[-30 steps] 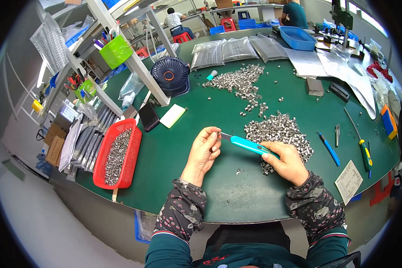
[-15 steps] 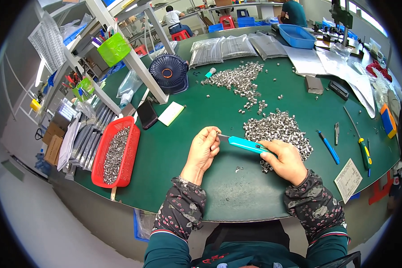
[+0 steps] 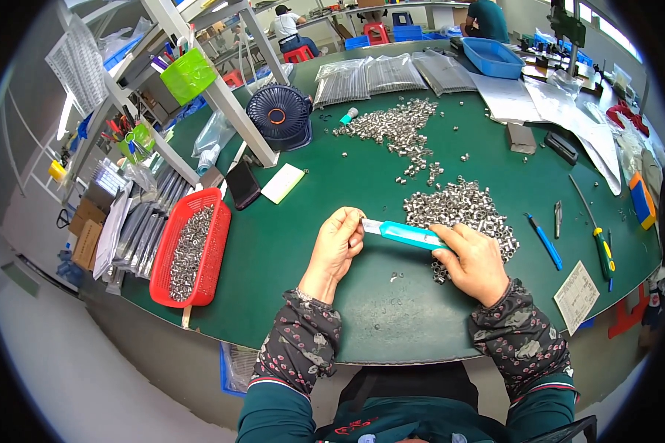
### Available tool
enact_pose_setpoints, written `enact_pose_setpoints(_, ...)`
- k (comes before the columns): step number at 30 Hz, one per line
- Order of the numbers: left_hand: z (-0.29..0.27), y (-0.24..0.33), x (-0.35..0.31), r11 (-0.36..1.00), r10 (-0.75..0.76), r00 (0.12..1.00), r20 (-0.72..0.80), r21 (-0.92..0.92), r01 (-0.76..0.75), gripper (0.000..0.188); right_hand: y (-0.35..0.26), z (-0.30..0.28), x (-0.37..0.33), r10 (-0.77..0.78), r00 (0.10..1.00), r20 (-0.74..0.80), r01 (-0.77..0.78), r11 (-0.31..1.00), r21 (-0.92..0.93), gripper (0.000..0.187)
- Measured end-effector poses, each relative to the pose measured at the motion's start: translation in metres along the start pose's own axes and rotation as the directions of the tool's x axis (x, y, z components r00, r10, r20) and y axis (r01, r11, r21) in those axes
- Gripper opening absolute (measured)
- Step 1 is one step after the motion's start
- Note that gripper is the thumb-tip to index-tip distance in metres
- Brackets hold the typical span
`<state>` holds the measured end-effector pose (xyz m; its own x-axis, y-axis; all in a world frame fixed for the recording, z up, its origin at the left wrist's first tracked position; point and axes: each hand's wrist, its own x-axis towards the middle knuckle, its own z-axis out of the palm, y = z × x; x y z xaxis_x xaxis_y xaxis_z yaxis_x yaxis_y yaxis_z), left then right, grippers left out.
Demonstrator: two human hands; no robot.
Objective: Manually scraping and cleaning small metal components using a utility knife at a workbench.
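My right hand is wrapped round a turquoise box cutter, its blade out and pointing left. The blade's tip meets the fingertips of my left hand. Those fingers are pinched together, on a small piece that is mostly hidden, too small to name. Just behind the cutter lies a heap of small shiny metal rings, part of it beneath my right hand. A second, looser spread of the metal pieces lies farther back. Tiny scraps dot the green table in front of my hands.
At left stands a red basket of small metal parts, near a phone, a notepad and a black fan. On the right are a blue pen-like tool, a screwdriver and a paper sheet. Bagged tubes lie behind.
The box cutter has rolled slightly in my right hand, so more of the blade's flat side shows. My left hand has barely moved.
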<state>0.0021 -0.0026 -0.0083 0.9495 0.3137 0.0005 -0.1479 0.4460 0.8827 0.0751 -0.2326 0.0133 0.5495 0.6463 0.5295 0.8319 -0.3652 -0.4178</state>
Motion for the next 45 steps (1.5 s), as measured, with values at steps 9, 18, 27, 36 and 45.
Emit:
enact_pose_setpoints(9,0.002,0.004,-0.002,0.997,-0.011,0.999,-0.039,0.072,0.014,0.021,-0.001,-0.001,0.000,-0.030,0.999,-0.009,0.030,0.999,-0.019,0.030)
enact_pose_setpoints(18,0.000,0.012,-0.003,0.984,-0.087,0.995,-0.048,0.153,0.094,0.026,-0.001,-0.001,0.000,-0.038,0.999,0.033,0.038,0.999,-0.020,0.030)
enact_pose_setpoints(27,-0.009,0.020,-0.003,0.953,-0.291,0.954,0.066,0.111,0.283,0.024,-0.002,-0.004,0.002,-0.139,0.990,-0.014,0.139,0.989,-0.055,0.034)
enact_pose_setpoints(36,-0.013,0.019,-0.003,0.905,-0.401,0.911,0.092,0.192,0.379,0.022,-0.004,-0.012,0.007,-0.261,0.964,-0.049,0.247,0.950,-0.190,0.041)
enact_pose_setpoints(45,-0.009,0.019,-0.003,0.877,-0.404,0.912,0.065,0.311,0.366,0.025,-0.005,-0.014,0.010,-0.393,0.907,-0.155,0.307,0.866,-0.395,0.034)
